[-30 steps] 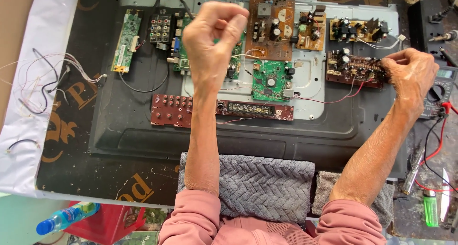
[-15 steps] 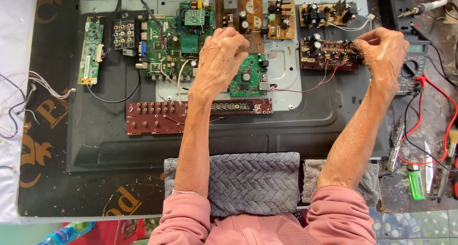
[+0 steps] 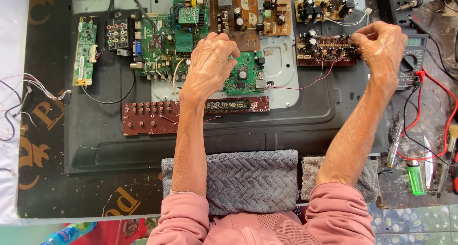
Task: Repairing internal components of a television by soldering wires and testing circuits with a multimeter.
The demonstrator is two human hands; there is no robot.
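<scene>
Green circuit boards (image 3: 179, 35) and brown ones (image 3: 238, 11) are laid on a dark grey panel (image 3: 109, 130), with a long dark red board (image 3: 152, 117) dotted with small round buttons below them. A grey towel (image 3: 253, 178) woven in a zigzag pattern is spread beside pink sleeves (image 3: 343, 211). Red wires (image 3: 431, 90), a black meter (image 3: 412, 58) and a bright green lighter (image 3: 416, 177) are seen at the side.

Green lighter (image 3: 415, 176), soldering iron (image 3: 422, 0), grey towel (image 3: 255, 178), long red button board (image 3: 150, 117).
</scene>
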